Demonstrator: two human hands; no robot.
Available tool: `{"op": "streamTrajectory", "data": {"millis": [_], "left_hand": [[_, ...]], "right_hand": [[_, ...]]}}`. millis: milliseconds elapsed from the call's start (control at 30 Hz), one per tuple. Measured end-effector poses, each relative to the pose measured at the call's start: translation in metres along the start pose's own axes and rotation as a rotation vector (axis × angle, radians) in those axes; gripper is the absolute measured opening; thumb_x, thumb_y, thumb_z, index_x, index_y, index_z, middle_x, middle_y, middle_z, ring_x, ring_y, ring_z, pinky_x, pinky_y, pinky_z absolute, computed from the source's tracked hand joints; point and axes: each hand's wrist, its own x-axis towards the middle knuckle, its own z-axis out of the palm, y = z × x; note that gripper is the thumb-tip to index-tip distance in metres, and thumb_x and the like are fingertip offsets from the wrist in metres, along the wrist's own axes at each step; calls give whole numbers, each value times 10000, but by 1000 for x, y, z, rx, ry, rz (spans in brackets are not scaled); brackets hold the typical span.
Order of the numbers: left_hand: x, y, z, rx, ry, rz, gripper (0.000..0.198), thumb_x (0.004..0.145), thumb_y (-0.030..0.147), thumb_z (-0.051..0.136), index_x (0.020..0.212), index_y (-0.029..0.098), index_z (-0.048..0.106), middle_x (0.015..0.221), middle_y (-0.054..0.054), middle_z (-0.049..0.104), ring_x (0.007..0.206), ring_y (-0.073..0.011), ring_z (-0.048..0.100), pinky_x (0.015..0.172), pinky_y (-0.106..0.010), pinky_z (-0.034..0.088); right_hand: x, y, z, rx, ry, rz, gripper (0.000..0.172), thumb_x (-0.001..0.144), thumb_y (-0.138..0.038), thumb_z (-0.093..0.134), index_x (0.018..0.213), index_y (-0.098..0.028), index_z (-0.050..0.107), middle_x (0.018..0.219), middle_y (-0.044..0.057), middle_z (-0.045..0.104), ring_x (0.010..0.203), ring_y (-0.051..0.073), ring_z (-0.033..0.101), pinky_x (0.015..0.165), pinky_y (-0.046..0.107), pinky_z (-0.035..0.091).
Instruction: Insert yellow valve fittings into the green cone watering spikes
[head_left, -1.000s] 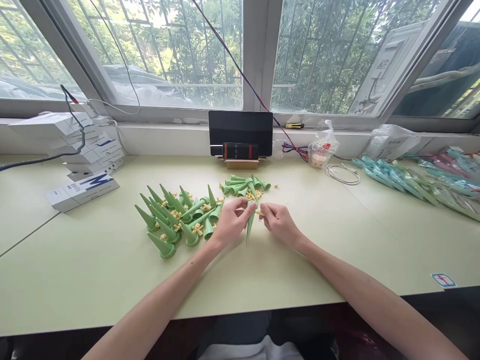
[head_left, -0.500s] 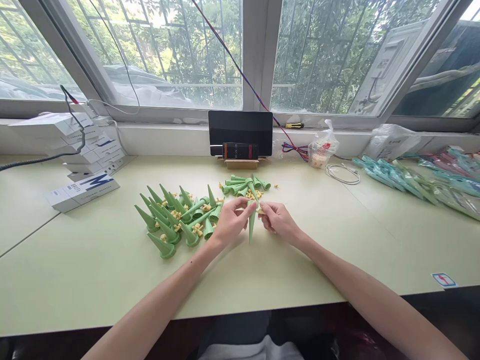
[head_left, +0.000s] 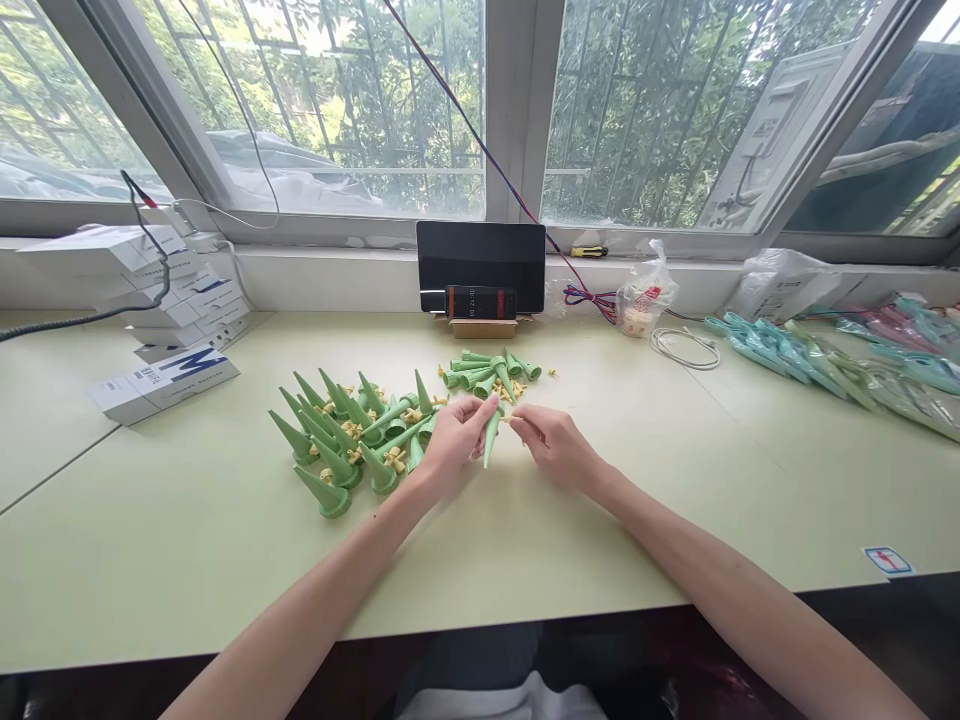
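Note:
My left hand (head_left: 459,432) is closed on a green plastic cone spike (head_left: 491,438), whose pointed end slants down toward me. Close beside it, my right hand (head_left: 556,440) pinches a small yellow plastic piece (head_left: 506,419) at the cone's wide end. Whether that piece sits inside the cone or only touches it, I cannot tell. Left of my hands stands a group of green cone spikes (head_left: 326,495), with yellow pieces (head_left: 395,459) among them. Beyond my hands lies a smaller heap of green cones (head_left: 474,378) with loose yellow bits by it.
A tablet (head_left: 480,255) and a phone (head_left: 481,302) stand upright at the back. White boxes (head_left: 165,385) are stacked at the left. A bagged cup (head_left: 643,300), a coiled white cable (head_left: 684,350) and bagged teal items (head_left: 780,350) lie toward the right.
The cone in my left hand has shifted slightly left and tilted, its tip now higher in view. My right hand has turned a little, still pinching the yellow piece.

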Motion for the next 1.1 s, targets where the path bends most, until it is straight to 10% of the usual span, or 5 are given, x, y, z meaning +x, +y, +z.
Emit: {"op": "streamTrajectory", "data": {"millis": [300, 833, 1100], "left_hand": [[0, 0, -2, 36, 2, -15, 425, 786, 569, 689, 719, 163, 585, 535, 30, 510, 426, -60, 381, 428, -198, 295], [-2, 5, 0, 92, -103, 177, 333, 824, 511, 670, 872, 188, 603, 642, 39, 509, 468, -75, 435, 437, -218, 377], [-5, 4, 5, 79, -12, 134, 367, 808, 542, 675, 808, 181, 607, 496, 55, 478, 415, -83, 424, 450, -227, 350]], "right_hand": [[-1, 1, 0, 94, -70, -28, 360, 1023, -352, 364, 697, -203, 397, 651, -21, 444, 600, 123, 392, 609, 265, 324], [4, -2, 2, 1126, -238, 529, 447, 863, -551, 607, 642, -172, 518, 430, -94, 316, 374, 58, 274, 399, 202, 180], [6, -3, 6, 882, -95, 508, 484, 867, -641, 545, 691, -196, 471, 490, -83, 357, 393, 73, 317, 395, 219, 216]]}}
